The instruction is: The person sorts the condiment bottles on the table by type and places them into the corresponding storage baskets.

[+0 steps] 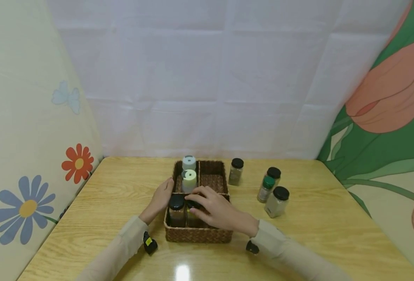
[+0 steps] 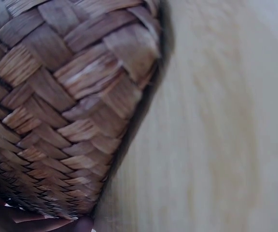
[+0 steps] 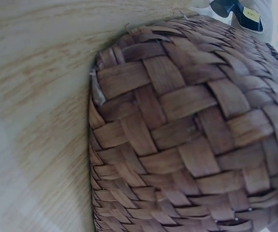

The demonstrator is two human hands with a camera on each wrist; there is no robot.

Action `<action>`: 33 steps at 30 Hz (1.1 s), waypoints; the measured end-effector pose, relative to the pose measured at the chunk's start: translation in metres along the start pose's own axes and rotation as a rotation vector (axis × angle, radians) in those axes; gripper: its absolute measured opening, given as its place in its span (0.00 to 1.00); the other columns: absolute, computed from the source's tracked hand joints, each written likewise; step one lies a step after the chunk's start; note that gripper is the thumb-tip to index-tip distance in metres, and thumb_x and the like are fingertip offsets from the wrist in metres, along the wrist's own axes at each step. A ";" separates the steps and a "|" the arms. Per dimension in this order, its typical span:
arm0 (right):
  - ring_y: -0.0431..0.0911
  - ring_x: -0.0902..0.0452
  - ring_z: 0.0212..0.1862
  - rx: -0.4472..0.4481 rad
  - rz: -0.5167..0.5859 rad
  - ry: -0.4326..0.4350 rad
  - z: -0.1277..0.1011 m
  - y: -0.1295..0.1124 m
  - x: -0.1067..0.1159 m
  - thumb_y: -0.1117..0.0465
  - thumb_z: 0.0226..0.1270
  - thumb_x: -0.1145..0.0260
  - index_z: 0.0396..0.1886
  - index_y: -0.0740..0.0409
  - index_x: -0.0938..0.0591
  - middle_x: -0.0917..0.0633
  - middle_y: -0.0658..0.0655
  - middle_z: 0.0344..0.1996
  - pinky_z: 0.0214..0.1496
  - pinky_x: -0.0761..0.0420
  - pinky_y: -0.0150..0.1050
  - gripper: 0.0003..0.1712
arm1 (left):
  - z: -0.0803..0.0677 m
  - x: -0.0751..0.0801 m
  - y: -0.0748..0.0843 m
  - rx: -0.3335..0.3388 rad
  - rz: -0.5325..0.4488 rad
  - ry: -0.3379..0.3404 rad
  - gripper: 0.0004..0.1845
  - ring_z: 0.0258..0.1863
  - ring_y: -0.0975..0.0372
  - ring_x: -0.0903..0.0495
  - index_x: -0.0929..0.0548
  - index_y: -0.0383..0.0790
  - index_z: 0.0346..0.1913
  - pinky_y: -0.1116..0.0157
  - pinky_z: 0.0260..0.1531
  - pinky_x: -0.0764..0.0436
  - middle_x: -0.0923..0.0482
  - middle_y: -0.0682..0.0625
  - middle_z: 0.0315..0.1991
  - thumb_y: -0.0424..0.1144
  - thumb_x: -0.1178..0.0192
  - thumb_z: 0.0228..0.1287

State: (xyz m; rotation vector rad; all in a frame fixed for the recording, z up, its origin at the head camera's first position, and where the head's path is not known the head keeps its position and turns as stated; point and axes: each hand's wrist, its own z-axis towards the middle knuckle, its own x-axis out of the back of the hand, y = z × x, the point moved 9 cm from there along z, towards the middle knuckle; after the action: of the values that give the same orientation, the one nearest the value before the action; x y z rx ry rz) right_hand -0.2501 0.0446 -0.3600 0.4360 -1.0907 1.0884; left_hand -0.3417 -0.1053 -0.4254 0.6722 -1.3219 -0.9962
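A brown woven basket (image 1: 198,235) with divided compartments stands on the table. My left hand (image 1: 160,197) rests along its left side, fingers fairly straight against the weave. Over the front compartment, my right hand (image 1: 216,209) grips a black-lidded spice jar (image 1: 192,221) by its top; the hand partly covers this jar. Left of it in the same compartment stands another black-lidded jar (image 1: 176,212). Behind, in the back left compartment, are a bottle with a pale yellow-green cap (image 1: 189,178) and one with a pale blue cap (image 1: 189,161). Both wrist views show mostly the basket's outer weave (image 2: 57,96).
Right of the basket stands a black-lidded jar (image 1: 236,172). Farther right cluster a green-capped bottle (image 1: 265,190), a squarish black-lidded jar (image 1: 277,203) and another black-lidded jar (image 1: 274,173). A white cloth (image 1: 207,78) hangs behind the wooden table (image 1: 122,195).
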 end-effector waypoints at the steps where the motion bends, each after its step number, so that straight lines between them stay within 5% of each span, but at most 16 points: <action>1: 0.45 0.26 0.52 0.001 0.001 -0.001 0.000 0.000 0.000 0.52 0.76 0.40 0.64 0.54 0.22 0.24 0.55 0.57 0.48 0.21 0.39 0.22 | 0.000 0.000 0.000 0.001 -0.004 -0.004 0.28 0.71 0.38 0.43 0.40 0.20 0.71 0.45 0.70 0.42 0.41 0.27 0.70 0.42 0.65 0.83; 18: 0.46 0.26 0.53 0.020 -0.012 -0.039 0.000 -0.002 -0.002 0.52 0.77 0.41 0.67 0.55 0.25 0.25 0.57 0.59 0.48 0.20 0.40 0.24 | 0.002 0.000 0.000 -0.011 0.017 0.008 0.27 0.70 0.38 0.41 0.39 0.20 0.71 0.45 0.69 0.41 0.40 0.27 0.69 0.41 0.65 0.83; 27: 0.50 0.26 0.60 0.048 -0.023 -0.050 -0.005 -0.004 0.003 0.52 0.77 0.41 0.68 0.57 0.26 0.25 0.59 0.62 0.62 0.25 0.52 0.26 | 0.001 0.000 -0.001 -0.014 0.019 0.001 0.28 0.70 0.38 0.42 0.40 0.18 0.70 0.45 0.70 0.42 0.41 0.26 0.69 0.41 0.66 0.83; 33: 0.49 0.28 0.63 0.052 -0.017 -0.056 -0.009 -0.004 0.007 0.54 0.76 0.40 0.69 0.58 0.27 0.26 0.60 0.65 0.62 0.25 0.51 0.26 | 0.001 0.000 0.000 -0.016 0.014 0.004 0.28 0.70 0.38 0.42 0.40 0.17 0.69 0.46 0.70 0.43 0.41 0.26 0.69 0.41 0.65 0.83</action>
State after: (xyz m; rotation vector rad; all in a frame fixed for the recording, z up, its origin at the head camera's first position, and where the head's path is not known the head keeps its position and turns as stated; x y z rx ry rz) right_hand -0.2422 0.0528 -0.3569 0.5185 -1.1080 1.0971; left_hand -0.3429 -0.1055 -0.4256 0.6516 -1.3126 -0.9928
